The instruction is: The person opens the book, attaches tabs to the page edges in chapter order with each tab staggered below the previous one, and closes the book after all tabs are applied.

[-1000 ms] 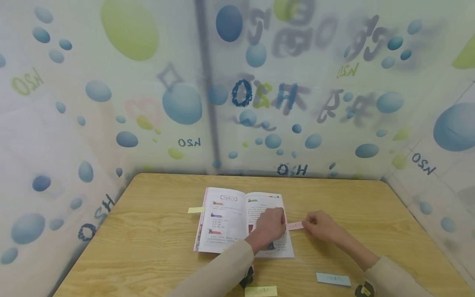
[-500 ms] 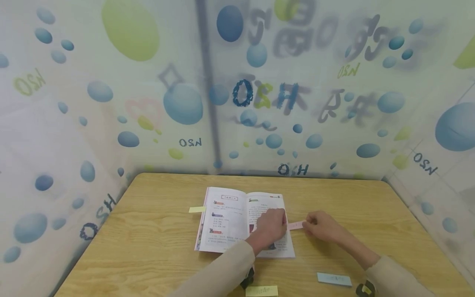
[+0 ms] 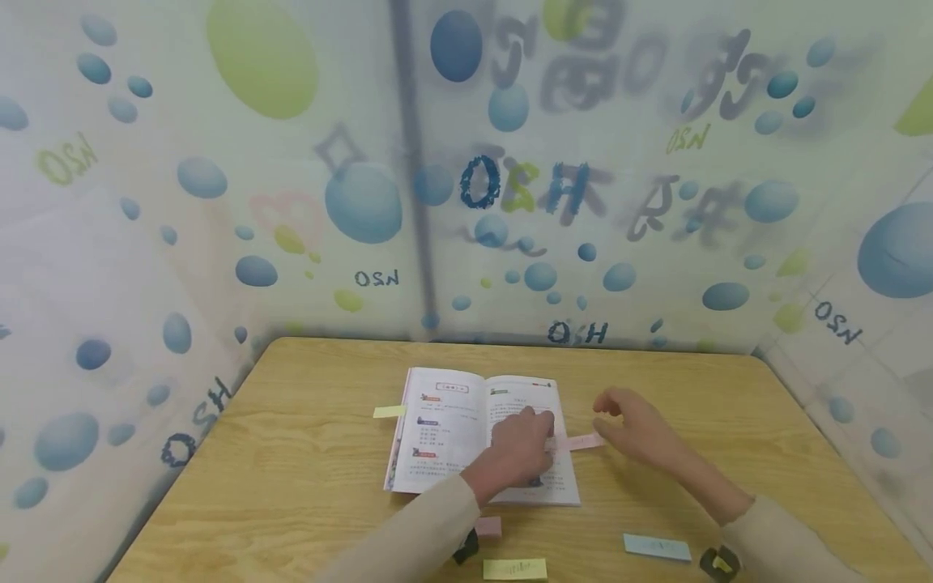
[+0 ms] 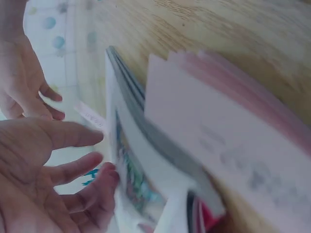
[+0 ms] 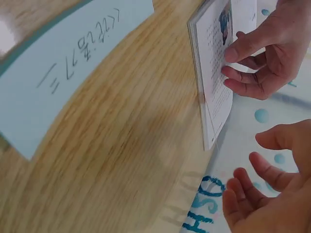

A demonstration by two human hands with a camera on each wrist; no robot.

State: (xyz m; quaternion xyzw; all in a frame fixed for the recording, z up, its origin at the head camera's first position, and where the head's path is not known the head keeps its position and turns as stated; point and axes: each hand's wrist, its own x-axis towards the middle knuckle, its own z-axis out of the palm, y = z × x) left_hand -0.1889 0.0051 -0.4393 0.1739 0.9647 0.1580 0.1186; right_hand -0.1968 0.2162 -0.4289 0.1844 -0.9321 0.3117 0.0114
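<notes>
An open book (image 3: 446, 437) with printed pages lies on the table. From its right edge sticks out a pink sticky note (image 3: 585, 441). My left hand (image 3: 519, 447) is over the right-hand page, its fingers loosely bent and apart in the left wrist view. Just right of the pink note is my right hand (image 3: 640, 427), thumb and fingers parted with nothing between them, as the right wrist view (image 5: 277, 187) also shows. A yellow sticky note (image 3: 389, 411) juts from the book's left edge.
Toward the near side of the wooden table (image 3: 306, 453) lie a pink sticky-note pad (image 3: 488, 526), a yellow one (image 3: 514, 569) and a blue one (image 3: 656, 547) with handwriting. A printed curtain (image 3: 510, 243) with blue and green bubbles stands behind the table.
Earlier, the right fingers pinched the pink sticky note's outer end; they have let go and moved slightly up. The left hand has loosened and shifted a little left, uncovering the pink pad.
</notes>
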